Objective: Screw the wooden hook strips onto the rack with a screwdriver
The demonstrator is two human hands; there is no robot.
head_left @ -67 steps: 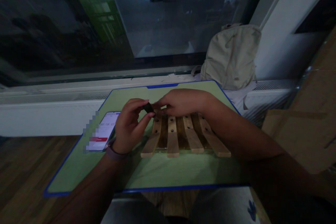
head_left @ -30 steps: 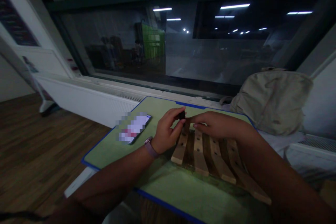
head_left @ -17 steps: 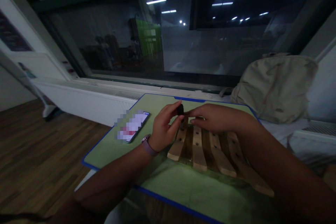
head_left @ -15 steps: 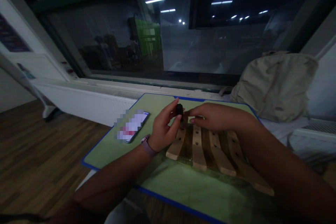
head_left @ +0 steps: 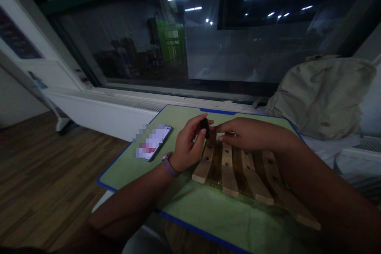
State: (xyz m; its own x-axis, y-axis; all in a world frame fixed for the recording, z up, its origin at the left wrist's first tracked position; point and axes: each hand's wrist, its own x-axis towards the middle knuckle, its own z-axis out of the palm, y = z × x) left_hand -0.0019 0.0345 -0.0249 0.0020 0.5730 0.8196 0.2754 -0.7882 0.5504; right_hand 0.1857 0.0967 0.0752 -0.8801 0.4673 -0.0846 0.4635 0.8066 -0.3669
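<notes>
Our forearms angle in across the green board [head_left: 226,214], the left wrist in a mauve band [head_left: 169,164]. Our left hand [head_left: 187,143] is turned up, pinching a small dark block [head_left: 204,127] between thumb and fingertips, above the slatted wooden rack [head_left: 228,170]. Our right hand [head_left: 247,134] reaches across flat, fingers loosely extended, just beside the block, not gripping. Farther off lie a phone [head_left: 153,142] and a canvas backpack [head_left: 323,97].
</notes>
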